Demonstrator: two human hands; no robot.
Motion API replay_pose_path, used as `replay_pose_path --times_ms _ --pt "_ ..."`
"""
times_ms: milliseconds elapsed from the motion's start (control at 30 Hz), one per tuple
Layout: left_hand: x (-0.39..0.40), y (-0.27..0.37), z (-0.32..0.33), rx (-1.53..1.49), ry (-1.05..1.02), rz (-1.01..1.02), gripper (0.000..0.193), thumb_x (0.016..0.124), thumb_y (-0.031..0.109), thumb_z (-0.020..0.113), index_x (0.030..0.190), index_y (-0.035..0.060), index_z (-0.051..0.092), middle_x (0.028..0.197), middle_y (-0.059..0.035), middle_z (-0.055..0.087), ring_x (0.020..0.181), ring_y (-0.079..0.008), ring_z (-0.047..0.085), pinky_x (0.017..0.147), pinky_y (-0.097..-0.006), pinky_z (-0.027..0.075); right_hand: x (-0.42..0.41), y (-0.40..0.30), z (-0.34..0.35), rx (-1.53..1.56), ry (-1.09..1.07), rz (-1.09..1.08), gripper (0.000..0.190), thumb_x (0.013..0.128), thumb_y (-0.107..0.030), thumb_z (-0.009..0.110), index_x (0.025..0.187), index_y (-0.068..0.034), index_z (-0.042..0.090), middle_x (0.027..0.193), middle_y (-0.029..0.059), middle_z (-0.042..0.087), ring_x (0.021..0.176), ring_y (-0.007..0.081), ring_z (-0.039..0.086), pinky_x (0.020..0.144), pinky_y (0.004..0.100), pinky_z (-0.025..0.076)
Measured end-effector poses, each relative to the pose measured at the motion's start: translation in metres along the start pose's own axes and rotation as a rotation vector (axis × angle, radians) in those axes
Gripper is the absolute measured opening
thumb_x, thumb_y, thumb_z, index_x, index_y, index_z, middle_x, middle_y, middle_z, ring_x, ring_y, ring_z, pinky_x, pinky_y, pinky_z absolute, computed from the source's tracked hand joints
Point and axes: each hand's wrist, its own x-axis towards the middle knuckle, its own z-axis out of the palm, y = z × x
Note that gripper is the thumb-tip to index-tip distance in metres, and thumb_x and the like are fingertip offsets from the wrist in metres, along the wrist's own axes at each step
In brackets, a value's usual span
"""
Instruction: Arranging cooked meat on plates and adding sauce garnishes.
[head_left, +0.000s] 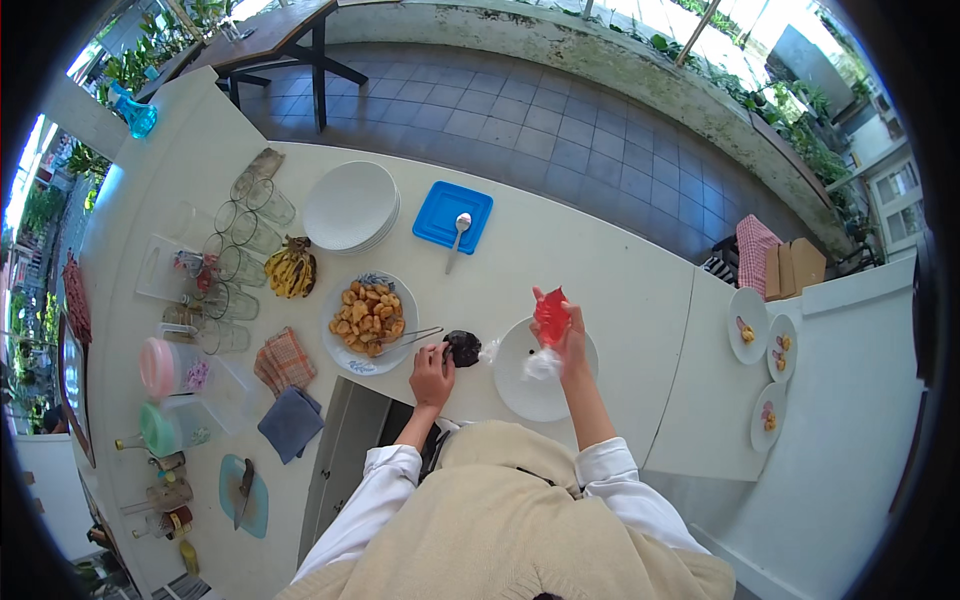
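Note:
My left hand (430, 381) has its fingers at the near left side of a small black bundle (463, 348), seemingly a plastic bag of dark sauce, on the white table. Clear plastic sticks out from its right end. My right hand (574, 345) holds up a red-filled plastic bag (553, 316) with a crumpled clear end hanging below. Under it lies a white plate (525, 397) with a small black dot on its surface. Left of the bundle, a plate (363, 366) bears a heap of fried pieces (367, 319) and metal tongs (420, 335).
Stacked white plates (350, 204), a blue lid (435, 216) with a spoon (459, 236), and bananas (291, 270) lie farther back. Glasses (259, 234), cloths (291, 424) and a knife (244, 491) on a cutting board (257, 510) are left. Several served plates (746, 304) stand right.

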Motion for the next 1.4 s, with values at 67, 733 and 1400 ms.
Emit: replay_pose_path --times_ms 67,733,1400 --pt "0.000 0.001 0.000 0.008 0.020 0.000 0.024 0.074 0.013 0.061 0.097 0.0129 0.057 0.087 -0.0036 0.051 0.075 -0.0205 0.053 0.060 -0.0313 0.046 -0.022 -0.010 -0.017 0.151 0.043 0.064 0.022 0.078 -0.022 0.054 0.097 -0.011 0.052 0.098 0.0087 0.056 0.083 0.0189 0.055 0.069 0.0312 0.045" --pt "0.001 0.004 0.001 -0.005 0.017 -0.020 0.023 0.074 0.015 0.059 0.097 0.0136 0.057 0.088 -0.0038 0.050 0.075 -0.0208 0.053 0.061 -0.0317 0.045 -0.071 0.017 -0.037 -0.859 0.427 0.100 0.027 0.089 -0.033 0.040 0.085 -0.007 0.046 0.061 0.0053 0.051 0.040 0.0067 0.034 0.030 0.0200 0.023" --pt "0.000 0.002 0.001 -0.029 0.023 -0.030 0.023 0.074 0.014 0.060 0.097 0.0135 0.057 0.086 -0.0030 0.050 0.074 -0.0202 0.053 0.061 -0.0315 0.045 -0.038 0.025 -0.037 -1.536 0.277 -0.386 0.025 0.087 -0.023 0.051 0.076 0.000 0.053 0.060 0.0111 0.061 0.060 0.0174 0.064 0.052 0.0270 0.047"
